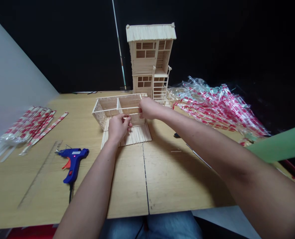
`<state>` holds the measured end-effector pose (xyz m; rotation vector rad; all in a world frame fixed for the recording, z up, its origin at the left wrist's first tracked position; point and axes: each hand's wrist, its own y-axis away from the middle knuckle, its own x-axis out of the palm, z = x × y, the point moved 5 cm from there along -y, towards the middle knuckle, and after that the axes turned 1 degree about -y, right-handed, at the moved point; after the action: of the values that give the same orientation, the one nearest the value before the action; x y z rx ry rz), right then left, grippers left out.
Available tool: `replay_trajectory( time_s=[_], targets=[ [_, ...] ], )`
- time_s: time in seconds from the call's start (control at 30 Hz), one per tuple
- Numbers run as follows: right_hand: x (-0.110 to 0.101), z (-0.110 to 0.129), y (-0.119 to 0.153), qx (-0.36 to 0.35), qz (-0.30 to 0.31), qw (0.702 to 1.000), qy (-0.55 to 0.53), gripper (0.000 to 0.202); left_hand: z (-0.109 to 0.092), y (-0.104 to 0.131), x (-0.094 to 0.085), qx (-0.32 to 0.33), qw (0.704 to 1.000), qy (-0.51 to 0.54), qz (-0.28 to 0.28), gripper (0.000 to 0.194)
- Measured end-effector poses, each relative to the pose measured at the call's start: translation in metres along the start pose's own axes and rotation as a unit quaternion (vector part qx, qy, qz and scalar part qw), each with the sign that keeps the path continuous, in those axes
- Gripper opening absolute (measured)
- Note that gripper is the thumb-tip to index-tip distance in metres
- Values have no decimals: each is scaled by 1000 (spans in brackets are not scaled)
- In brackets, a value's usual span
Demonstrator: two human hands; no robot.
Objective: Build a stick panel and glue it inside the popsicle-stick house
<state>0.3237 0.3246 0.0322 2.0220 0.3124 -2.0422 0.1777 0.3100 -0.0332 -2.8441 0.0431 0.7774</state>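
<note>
Stick box [107,103]: we have it on the counter [127,186], in front of the tall stick house [144,68]; an upright divider [118,103] splits it into two bays, and its open side faces us, probably so that both hands can reach in.
Stick mat [137,135]: it lies flat under and in front of the box, like a floor reaching out toward us.
Left hand [117,128]: we hold it low at the open front, thumb and fingertips drawn near each other; we cannot tell whether this grip pinches anything.
Right hand [148,108]: we bring it to the box's right end, fingers curled by the end post, perhaps to steady that corner; the fingertips are partly hidden, so we cannot tell how far the grip is closed.
Glue gun [74,162]: it lies on its side to our left, a red light showing, likely parked within easy reach.
Clear ruler [38,176]: it lies slantwise beside the gun.
Red-printed sleeves [30,124]: at our far left they hold bundled sticks.
Plastic wrappers [212,103]: they heap up on our right, crumpled; we cannot tell what many contain.
Green container [279,144]: it leans in at the right; its inside is hidden.
</note>
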Motion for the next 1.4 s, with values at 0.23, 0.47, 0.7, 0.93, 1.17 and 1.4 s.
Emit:
replay_trajectory(
  time_s=[0.23, 0.47, 0.7, 0.93, 1.17, 1.4],
  targets=[
    [3, -2, -2, 11, -4, 1000, -9, 20, 1, -2, -2, 34, 989, -143, -21, 26],
    [6, -4, -4, 15, -7, 1000, -18, 19, -5, 0, -3, 49, 976, -211, -34, 22],
    [3, -1, -2, 24, -5, 1000, -16, 23, -5, 0, -2, 42, 978, -204, -32, 21],
    [-4, 5, 1, 21, 12, 1000, 5, 23, -3, 0, -2, 27, 978, -203, -34, 22],
    [-3, 0, 0, 54, 12, 998, -22, 29, 1, 0, 0, 15, 985, -169, -20, 23],
    [-25, 8, 28, 21, -229, 972, -40, 20, -1, 1, -2, 23, 985, -172, -23, 21]
  ],
)
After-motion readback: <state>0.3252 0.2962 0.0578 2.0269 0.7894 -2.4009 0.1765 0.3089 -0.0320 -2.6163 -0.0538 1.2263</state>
